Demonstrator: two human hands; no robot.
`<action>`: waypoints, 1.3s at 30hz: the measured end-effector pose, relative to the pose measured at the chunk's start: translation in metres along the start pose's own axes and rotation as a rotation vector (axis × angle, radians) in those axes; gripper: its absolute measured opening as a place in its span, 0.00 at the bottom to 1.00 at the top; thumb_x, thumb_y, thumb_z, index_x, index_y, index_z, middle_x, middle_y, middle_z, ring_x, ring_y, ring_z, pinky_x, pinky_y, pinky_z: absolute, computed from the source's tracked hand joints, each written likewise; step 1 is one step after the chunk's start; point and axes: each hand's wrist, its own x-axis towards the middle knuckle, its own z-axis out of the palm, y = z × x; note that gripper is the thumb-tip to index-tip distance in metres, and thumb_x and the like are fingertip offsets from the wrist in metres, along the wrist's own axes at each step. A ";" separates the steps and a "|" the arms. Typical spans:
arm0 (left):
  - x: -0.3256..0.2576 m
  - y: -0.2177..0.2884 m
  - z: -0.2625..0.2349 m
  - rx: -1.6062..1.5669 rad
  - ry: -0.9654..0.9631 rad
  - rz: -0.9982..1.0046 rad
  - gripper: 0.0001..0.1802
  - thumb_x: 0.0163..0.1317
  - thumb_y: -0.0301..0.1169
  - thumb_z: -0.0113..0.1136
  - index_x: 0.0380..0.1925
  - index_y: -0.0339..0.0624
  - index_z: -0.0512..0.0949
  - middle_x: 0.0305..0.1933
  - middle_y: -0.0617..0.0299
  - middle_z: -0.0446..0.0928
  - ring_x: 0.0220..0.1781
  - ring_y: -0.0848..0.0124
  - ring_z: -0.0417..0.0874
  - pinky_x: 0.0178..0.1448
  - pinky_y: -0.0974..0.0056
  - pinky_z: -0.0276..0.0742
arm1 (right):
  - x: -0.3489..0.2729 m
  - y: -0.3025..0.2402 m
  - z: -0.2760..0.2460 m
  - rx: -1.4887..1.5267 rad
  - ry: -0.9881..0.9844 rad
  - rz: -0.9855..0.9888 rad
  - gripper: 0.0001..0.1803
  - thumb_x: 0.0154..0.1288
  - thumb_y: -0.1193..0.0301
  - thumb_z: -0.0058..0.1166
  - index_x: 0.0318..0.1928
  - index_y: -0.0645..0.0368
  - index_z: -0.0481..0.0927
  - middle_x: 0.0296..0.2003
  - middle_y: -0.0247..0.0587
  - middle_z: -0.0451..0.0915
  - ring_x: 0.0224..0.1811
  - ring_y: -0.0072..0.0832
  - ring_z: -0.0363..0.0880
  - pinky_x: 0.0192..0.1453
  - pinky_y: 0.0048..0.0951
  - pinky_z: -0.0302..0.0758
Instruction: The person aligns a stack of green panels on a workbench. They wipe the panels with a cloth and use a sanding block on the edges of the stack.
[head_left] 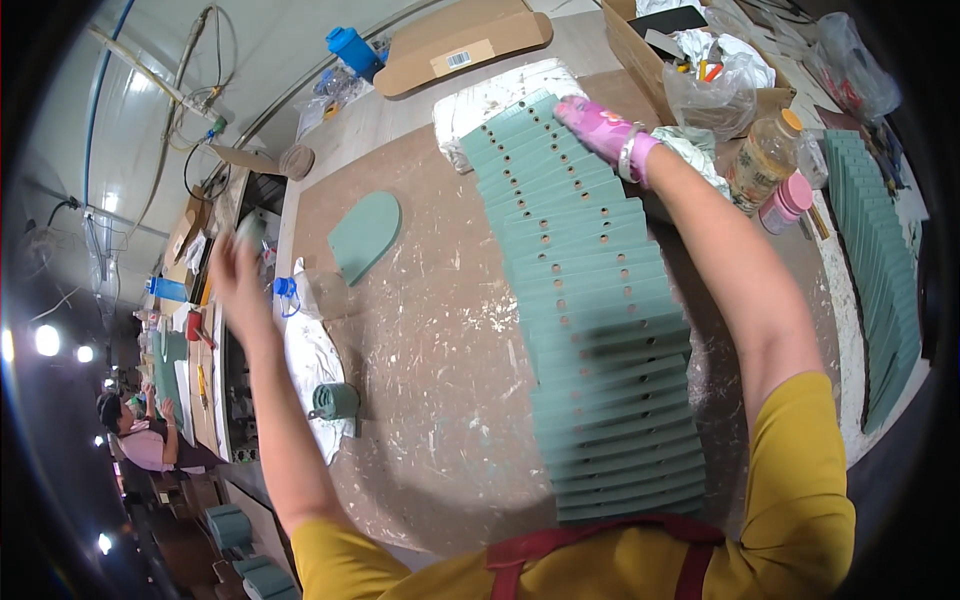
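Observation:
A long row of overlapping green sheet pieces (600, 300) with paired round holes runs up the worktable. My right hand (600, 130), in a pink patterned glove with a band at the wrist, lies with outstretched fingers on the far right corner of that row. My left hand (240, 275) is raised beyond the table's left edge, smeared by motion; whether it holds anything I cannot make out. A single green piece (368, 235) with a rounded end lies on the board left of the row. Under the row's far end sits a white wrapped block (520, 85).
At left are a clear bottle with a blue cap (287, 290), white cloth (312, 350) and a green roll (335, 401). Cardboard (465, 45) lies at the back. A carton (650, 60), bottles (768, 150) and more green pieces (870, 270) stand right. Another person (150, 440) works far left.

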 end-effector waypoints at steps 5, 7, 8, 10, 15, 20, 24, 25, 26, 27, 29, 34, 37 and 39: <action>-0.120 -0.127 -0.242 0.228 0.472 -0.358 0.23 0.67 0.38 0.52 0.57 0.36 0.68 0.52 0.58 0.73 0.52 0.69 0.74 0.55 0.66 0.68 | -0.053 -0.007 -0.039 -0.331 0.505 -0.181 0.33 0.66 0.48 0.42 0.65 0.53 0.64 0.62 0.55 0.65 0.65 0.48 0.63 0.66 0.45 0.61; -0.180 -0.168 -0.298 0.410 0.599 -0.364 0.20 0.66 0.37 0.54 0.51 0.32 0.72 0.48 0.56 0.74 0.48 0.68 0.74 0.53 0.66 0.69 | -0.072 0.020 -0.038 -0.517 0.504 -0.189 0.33 0.66 0.47 0.43 0.65 0.52 0.64 0.63 0.54 0.65 0.65 0.47 0.63 0.66 0.46 0.61; -0.205 -0.179 -0.294 0.348 0.637 -0.434 0.20 0.66 0.37 0.54 0.50 0.31 0.72 0.46 0.55 0.74 0.46 0.68 0.74 0.52 0.65 0.70 | -0.080 0.035 -0.037 -0.699 0.512 -0.184 0.33 0.65 0.47 0.43 0.65 0.52 0.63 0.63 0.53 0.65 0.66 0.46 0.62 0.66 0.47 0.60; -0.247 -0.197 -0.295 0.564 0.480 -0.544 0.17 0.65 0.37 0.55 0.46 0.34 0.73 0.42 0.58 0.75 0.42 0.69 0.74 0.49 0.65 0.71 | -0.090 0.053 -0.028 -0.889 0.438 -0.155 0.34 0.64 0.47 0.44 0.66 0.51 0.62 0.63 0.51 0.65 0.67 0.44 0.61 0.66 0.47 0.59; -0.268 -0.177 -0.236 0.526 0.292 -0.716 0.18 0.63 0.38 0.55 0.46 0.37 0.73 0.41 0.59 0.76 0.41 0.68 0.74 0.49 0.63 0.69 | -0.090 0.079 -0.020 -0.830 0.412 -0.210 0.21 0.60 0.70 0.51 0.55 0.55 0.73 0.55 0.51 0.72 0.58 0.45 0.70 0.62 0.40 0.66; -0.248 -0.141 -0.214 0.856 0.327 -0.450 0.16 0.65 0.36 0.53 0.48 0.37 0.72 0.38 0.59 0.74 0.40 0.68 0.74 0.48 0.63 0.68 | -0.077 0.092 -0.047 -0.471 0.466 -0.313 0.15 0.57 0.80 0.47 0.46 0.58 0.77 0.39 0.52 0.78 0.45 0.48 0.76 0.51 0.39 0.72; -0.209 -0.037 -0.121 0.268 -0.013 -0.331 0.14 0.68 0.31 0.49 0.49 0.34 0.71 0.44 0.58 0.75 0.45 0.71 0.75 0.50 0.70 0.69 | -0.085 0.022 -0.056 -0.084 0.607 -0.264 0.15 0.64 0.74 0.48 0.51 0.60 0.76 0.43 0.46 0.80 0.45 0.33 0.79 0.51 0.28 0.72; -0.198 -0.018 -0.075 0.133 -0.133 -0.392 0.16 0.67 0.32 0.52 0.50 0.33 0.71 0.45 0.59 0.75 0.47 0.72 0.75 0.52 0.71 0.69 | -0.082 0.022 -0.065 0.048 0.632 -0.333 0.15 0.64 0.74 0.48 0.51 0.62 0.76 0.44 0.44 0.80 0.45 0.30 0.78 0.52 0.27 0.71; -0.192 -0.021 -0.035 -0.078 -0.229 -0.410 0.17 0.66 0.32 0.53 0.52 0.34 0.70 0.47 0.59 0.75 0.49 0.71 0.75 0.54 0.70 0.70 | -0.075 0.020 -0.072 0.196 0.653 -0.407 0.16 0.64 0.73 0.48 0.52 0.64 0.75 0.44 0.42 0.80 0.46 0.27 0.77 0.53 0.26 0.71; -0.183 -0.010 0.003 -0.186 -0.305 -0.378 0.21 0.66 0.32 0.54 0.56 0.35 0.68 0.51 0.57 0.75 0.51 0.71 0.75 0.56 0.69 0.70 | -0.077 -0.002 -0.061 0.283 0.668 -0.404 0.17 0.65 0.73 0.47 0.53 0.67 0.73 0.45 0.40 0.79 0.47 0.25 0.75 0.54 0.23 0.70; -0.156 -0.006 0.078 -0.432 -0.441 -0.429 0.27 0.68 0.35 0.52 0.62 0.34 0.61 0.60 0.54 0.68 0.57 0.67 0.74 0.58 0.64 0.72 | -0.068 -0.011 -0.055 0.319 0.711 -0.439 0.17 0.65 0.77 0.46 0.54 0.66 0.72 0.46 0.39 0.78 0.47 0.23 0.74 0.54 0.23 0.70; -0.086 -0.020 0.213 -0.800 -0.545 -0.887 0.39 0.61 0.51 0.57 0.63 0.36 0.60 0.60 0.53 0.68 0.63 0.61 0.68 0.66 0.58 0.62 | -0.085 -0.035 -0.008 0.774 0.530 -0.148 0.20 0.67 0.72 0.47 0.58 0.64 0.68 0.47 0.38 0.77 0.48 0.23 0.73 0.53 0.22 0.69; -0.067 -0.020 0.254 -0.977 -0.708 -0.882 0.39 0.60 0.50 0.58 0.63 0.36 0.61 0.58 0.52 0.69 0.62 0.60 0.69 0.65 0.56 0.64 | -0.093 0.028 0.023 0.527 0.408 -0.115 0.21 0.66 0.68 0.50 0.56 0.63 0.69 0.45 0.37 0.77 0.44 0.23 0.76 0.46 0.22 0.74; -0.062 -0.023 0.264 -1.081 -0.741 -0.898 0.38 0.60 0.47 0.59 0.63 0.36 0.62 0.57 0.52 0.70 0.61 0.60 0.69 0.64 0.56 0.66 | -0.094 0.021 0.005 0.526 0.328 -0.122 0.20 0.66 0.68 0.51 0.56 0.63 0.69 0.44 0.37 0.77 0.43 0.23 0.77 0.44 0.23 0.75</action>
